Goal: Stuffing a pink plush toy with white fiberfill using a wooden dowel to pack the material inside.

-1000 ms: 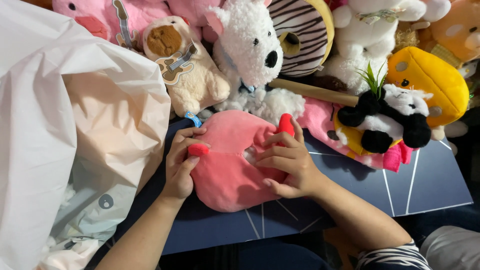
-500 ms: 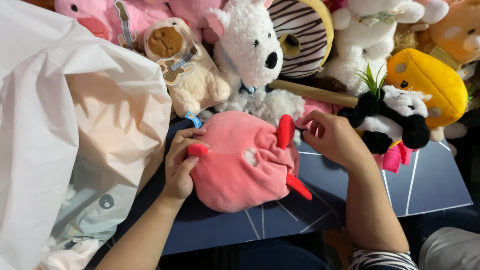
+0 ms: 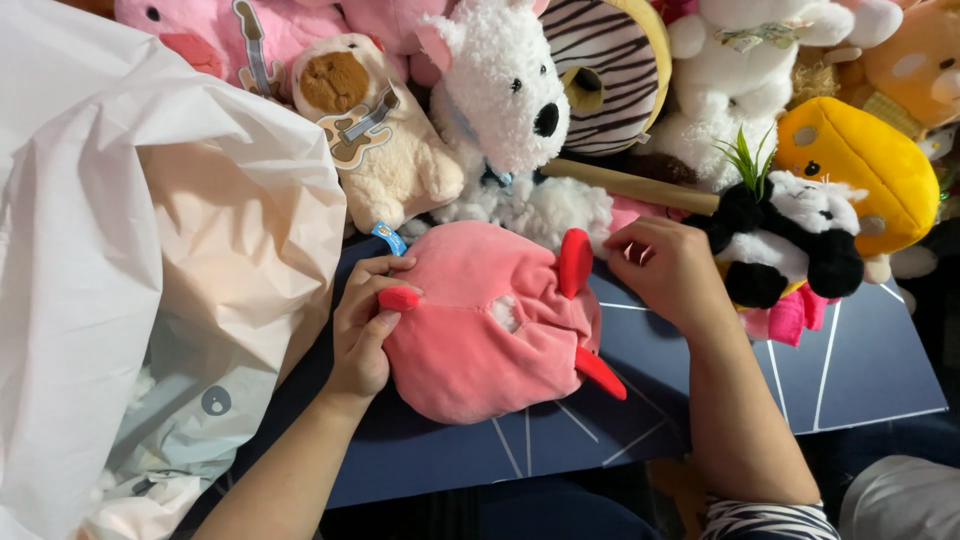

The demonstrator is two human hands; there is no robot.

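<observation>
The left hand [image 3: 362, 335] grips the pink plush toy [image 3: 485, 325] lying on the navy board [image 3: 850, 375], while the right hand [image 3: 668, 270], loosely curled and empty, sits just right of it, so steadying that open seam matters.

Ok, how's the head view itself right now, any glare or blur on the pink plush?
Head view: pink plush evenly lit and sharp, its open seam with white stuffing readable; white bag bright, nearly washed out at left; left hand and right hand crisp, no motion blur; lower edge dark.
</observation>
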